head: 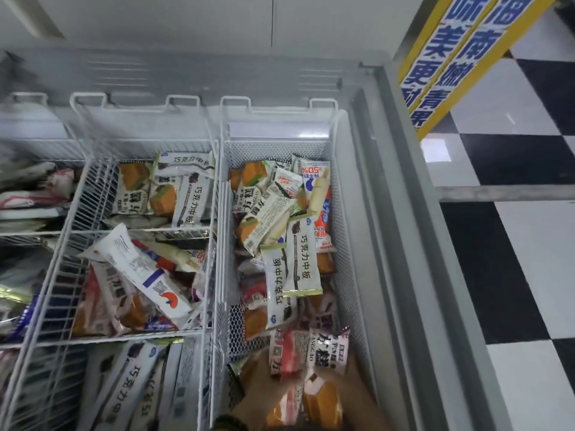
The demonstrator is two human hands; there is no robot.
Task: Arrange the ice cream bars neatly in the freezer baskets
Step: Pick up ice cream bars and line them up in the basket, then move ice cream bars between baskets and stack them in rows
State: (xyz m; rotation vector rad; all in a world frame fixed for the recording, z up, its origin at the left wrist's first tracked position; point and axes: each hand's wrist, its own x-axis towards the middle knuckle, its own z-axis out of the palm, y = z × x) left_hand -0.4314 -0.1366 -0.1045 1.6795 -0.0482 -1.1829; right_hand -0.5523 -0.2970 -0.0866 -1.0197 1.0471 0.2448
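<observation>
Both hands reached into the near end of the right-hand basket [337,194] of a shop chest freezer [401,213], where ice cream bars [292,265] lay heaped at all angles. The left hand [264,396] and right hand [357,396] appeared pressed around a small bundle of wrapped bars [306,353] with pink and orange wrappers, fingers closed on them, though blur at the frame's bottom edge left the exact grip unclear. The step would probably go best by squaring the bundle so every wrapper faced one way, then laying it flat along the mesh wall rather than on the heap.

The bars were slim, crinkly foil packets, mostly white with dark lettering, some showing orange blocks. More filled the middle basket [62,275], one long white packet [140,272] slanting across its centre section, while the packets in its near section [130,387] lay more nearly parallel.
</observation>
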